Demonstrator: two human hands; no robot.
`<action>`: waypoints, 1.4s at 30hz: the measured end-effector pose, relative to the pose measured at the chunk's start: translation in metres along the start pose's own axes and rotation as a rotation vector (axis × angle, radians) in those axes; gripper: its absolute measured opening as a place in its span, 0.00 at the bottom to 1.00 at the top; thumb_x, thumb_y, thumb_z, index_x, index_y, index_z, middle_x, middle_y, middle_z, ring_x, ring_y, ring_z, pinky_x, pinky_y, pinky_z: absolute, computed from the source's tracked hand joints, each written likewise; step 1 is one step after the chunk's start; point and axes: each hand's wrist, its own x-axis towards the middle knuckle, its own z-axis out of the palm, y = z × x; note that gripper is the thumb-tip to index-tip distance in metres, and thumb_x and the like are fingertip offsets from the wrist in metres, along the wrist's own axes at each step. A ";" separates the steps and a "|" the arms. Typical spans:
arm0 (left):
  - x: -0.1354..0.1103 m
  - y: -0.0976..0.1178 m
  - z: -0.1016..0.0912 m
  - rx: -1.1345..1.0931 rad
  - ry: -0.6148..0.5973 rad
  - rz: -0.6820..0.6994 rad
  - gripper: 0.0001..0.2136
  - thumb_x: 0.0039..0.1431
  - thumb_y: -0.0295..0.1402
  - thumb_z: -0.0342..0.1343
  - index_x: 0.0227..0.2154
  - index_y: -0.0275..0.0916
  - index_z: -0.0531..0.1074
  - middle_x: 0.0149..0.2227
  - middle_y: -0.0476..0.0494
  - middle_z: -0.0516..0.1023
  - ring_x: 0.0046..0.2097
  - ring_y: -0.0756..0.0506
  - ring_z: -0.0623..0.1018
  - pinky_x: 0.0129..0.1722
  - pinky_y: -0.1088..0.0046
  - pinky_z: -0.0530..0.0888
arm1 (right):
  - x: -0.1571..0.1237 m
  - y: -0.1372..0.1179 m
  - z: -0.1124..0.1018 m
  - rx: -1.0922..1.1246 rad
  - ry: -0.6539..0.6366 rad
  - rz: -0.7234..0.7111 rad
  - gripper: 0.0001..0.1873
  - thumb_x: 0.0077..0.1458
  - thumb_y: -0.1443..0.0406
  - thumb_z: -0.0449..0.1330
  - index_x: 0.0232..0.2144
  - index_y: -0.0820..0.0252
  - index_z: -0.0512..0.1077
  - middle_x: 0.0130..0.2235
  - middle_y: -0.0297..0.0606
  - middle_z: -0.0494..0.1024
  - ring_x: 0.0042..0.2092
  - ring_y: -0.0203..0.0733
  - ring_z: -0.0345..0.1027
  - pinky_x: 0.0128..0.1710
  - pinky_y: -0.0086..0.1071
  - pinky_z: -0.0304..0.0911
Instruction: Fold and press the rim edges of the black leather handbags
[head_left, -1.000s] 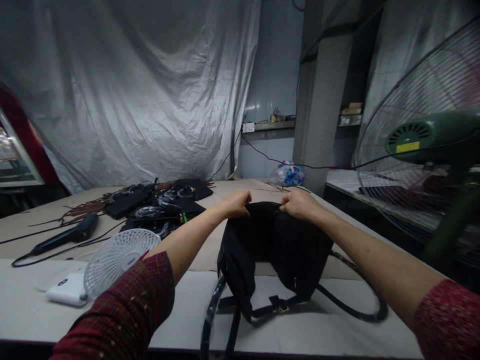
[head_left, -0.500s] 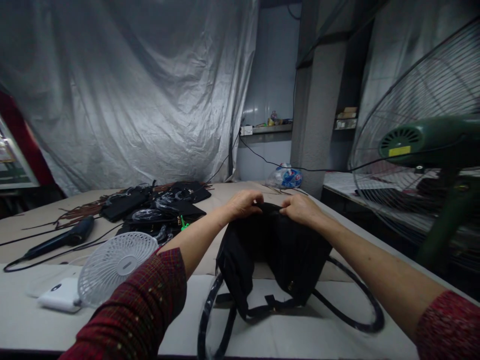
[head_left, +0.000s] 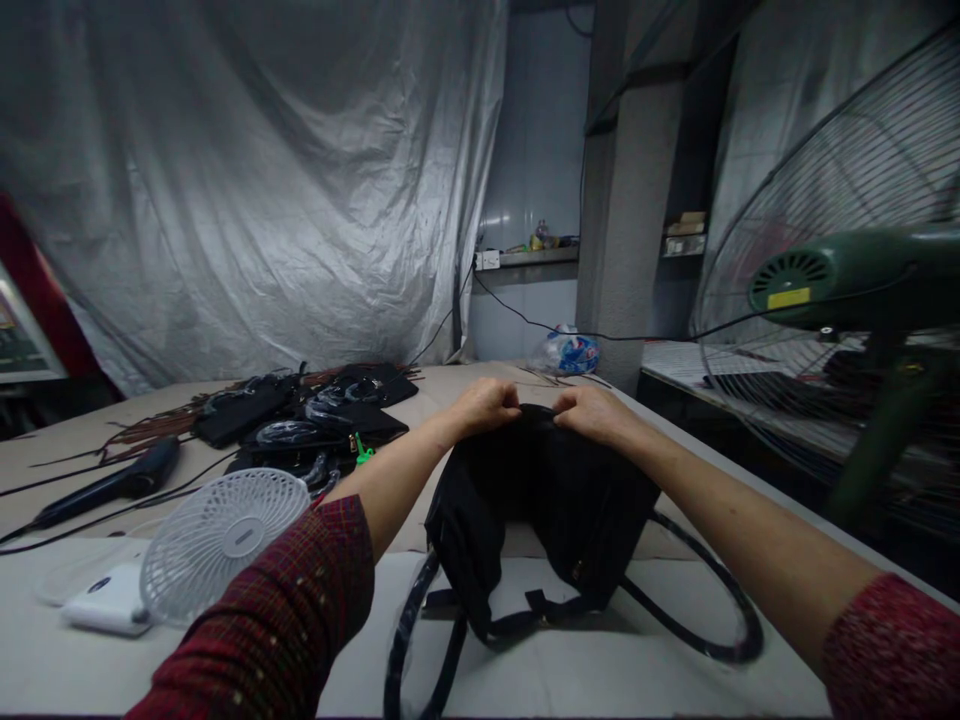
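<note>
A black handbag (head_left: pixel 592 500) lies on the table in front of me, its opening spread and facing me. Pinched in my left hand (head_left: pixel 486 405) is the bag's far upper edge, left of centre. My right hand (head_left: pixel 589 412) grips the same edge a short way to the right, fingers closed on it. One round handle (head_left: pixel 405 640), with clear plastic wrap on it, loops out at the lower left. The other handle (head_left: pixel 739 600) curves out to the right. A dark strap with a small tab (head_left: pixel 538 602) crosses the near side of the opening.
A small white fan (head_left: pixel 225 540) stands beside my left forearm, with a dark heat-gun-like tool (head_left: pixel 112 485) behind it. Several black bags (head_left: pixel 330 425) with plastic-wrapped parts are heaped at the back left. A large green fan (head_left: pixel 795 275) rises at the right.
Both hands keep hold of the bag's far edge, and the gap between them looks slightly smaller. The whole view has shifted a little.
</note>
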 end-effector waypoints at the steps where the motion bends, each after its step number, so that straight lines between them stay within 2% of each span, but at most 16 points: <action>1: 0.000 0.001 0.000 0.003 -0.001 -0.002 0.07 0.51 0.32 0.58 0.32 0.37 0.78 0.28 0.48 0.78 0.31 0.49 0.73 0.31 0.77 0.66 | 0.002 -0.001 0.001 0.016 -0.006 -0.002 0.13 0.45 0.63 0.61 0.36 0.54 0.79 0.30 0.33 0.79 0.33 0.39 0.70 0.29 0.29 0.58; 5: 0.000 0.002 0.000 0.017 -0.009 -0.012 0.07 0.51 0.33 0.58 0.32 0.37 0.78 0.29 0.48 0.78 0.31 0.49 0.74 0.31 0.77 0.66 | 0.009 -0.007 0.003 0.050 -0.036 -0.019 0.12 0.48 0.61 0.60 0.35 0.54 0.79 0.27 0.31 0.78 0.30 0.36 0.69 0.27 0.28 0.57; 10: -0.001 0.003 -0.001 0.021 -0.017 -0.040 0.07 0.51 0.33 0.58 0.31 0.37 0.77 0.29 0.47 0.78 0.32 0.49 0.74 0.31 0.77 0.66 | 0.012 -0.012 0.005 0.006 -0.025 -0.042 0.10 0.48 0.61 0.61 0.32 0.55 0.80 0.25 0.32 0.76 0.29 0.37 0.68 0.27 0.28 0.55; 15: -0.003 0.002 -0.003 0.001 -0.013 -0.053 0.07 0.52 0.34 0.59 0.31 0.37 0.76 0.29 0.46 0.77 0.32 0.48 0.74 0.33 0.76 0.67 | 0.011 -0.016 0.006 -0.055 0.006 -0.080 0.11 0.47 0.62 0.58 0.31 0.55 0.80 0.26 0.34 0.77 0.31 0.39 0.69 0.27 0.29 0.54; 18: -0.003 -0.002 -0.003 -0.023 -0.001 -0.071 0.12 0.50 0.36 0.61 0.37 0.37 0.75 0.33 0.46 0.78 0.34 0.47 0.75 0.34 0.75 0.69 | 0.010 -0.017 0.007 -0.083 0.030 -0.093 0.12 0.46 0.63 0.57 0.30 0.56 0.80 0.28 0.37 0.78 0.33 0.41 0.70 0.28 0.29 0.54; 21: -0.004 -0.008 -0.003 -0.123 -0.049 -0.105 0.16 0.46 0.35 0.64 0.40 0.37 0.75 0.33 0.47 0.79 0.35 0.48 0.75 0.34 0.76 0.69 | 0.010 -0.016 0.008 -0.095 0.043 -0.109 0.12 0.46 0.63 0.56 0.30 0.57 0.79 0.29 0.38 0.79 0.34 0.41 0.70 0.28 0.29 0.55; 24: -0.007 -0.016 -0.001 -0.197 -0.103 -0.135 0.11 0.46 0.32 0.64 0.35 0.36 0.78 0.30 0.48 0.79 0.33 0.48 0.75 0.33 0.77 0.70 | 0.012 -0.015 0.010 -0.085 0.036 -0.142 0.12 0.48 0.62 0.57 0.32 0.56 0.79 0.31 0.36 0.79 0.35 0.40 0.71 0.29 0.29 0.56; 28: -0.009 -0.021 0.001 -0.224 -0.095 -0.159 0.11 0.45 0.33 0.64 0.33 0.34 0.79 0.29 0.48 0.78 0.32 0.49 0.75 0.33 0.76 0.69 | 0.015 -0.019 0.013 -0.079 0.012 -0.216 0.11 0.51 0.60 0.58 0.35 0.52 0.78 0.34 0.32 0.80 0.37 0.38 0.71 0.31 0.27 0.57; 36: -0.010 -0.021 0.003 -0.255 -0.065 -0.196 0.10 0.47 0.34 0.62 0.32 0.36 0.79 0.26 0.49 0.76 0.31 0.49 0.73 0.33 0.76 0.69 | 0.013 -0.026 0.017 -0.150 0.062 -0.247 0.11 0.51 0.60 0.57 0.32 0.53 0.79 0.34 0.38 0.80 0.39 0.43 0.70 0.33 0.31 0.57; 40: -0.011 -0.022 0.003 -0.274 -0.061 -0.205 0.10 0.47 0.34 0.62 0.32 0.36 0.79 0.26 0.50 0.76 0.31 0.49 0.73 0.32 0.76 0.69 | 0.012 -0.027 0.017 -0.128 0.031 -0.329 0.14 0.54 0.58 0.56 0.40 0.48 0.77 0.39 0.32 0.80 0.41 0.39 0.70 0.37 0.29 0.58; 42: -0.012 -0.023 0.002 -0.289 -0.072 -0.203 0.10 0.46 0.35 0.62 0.32 0.36 0.79 0.26 0.50 0.76 0.31 0.49 0.73 0.32 0.76 0.69 | 0.013 -0.029 0.018 -0.125 0.016 -0.346 0.13 0.54 0.58 0.56 0.41 0.46 0.77 0.39 0.30 0.80 0.41 0.38 0.70 0.38 0.28 0.58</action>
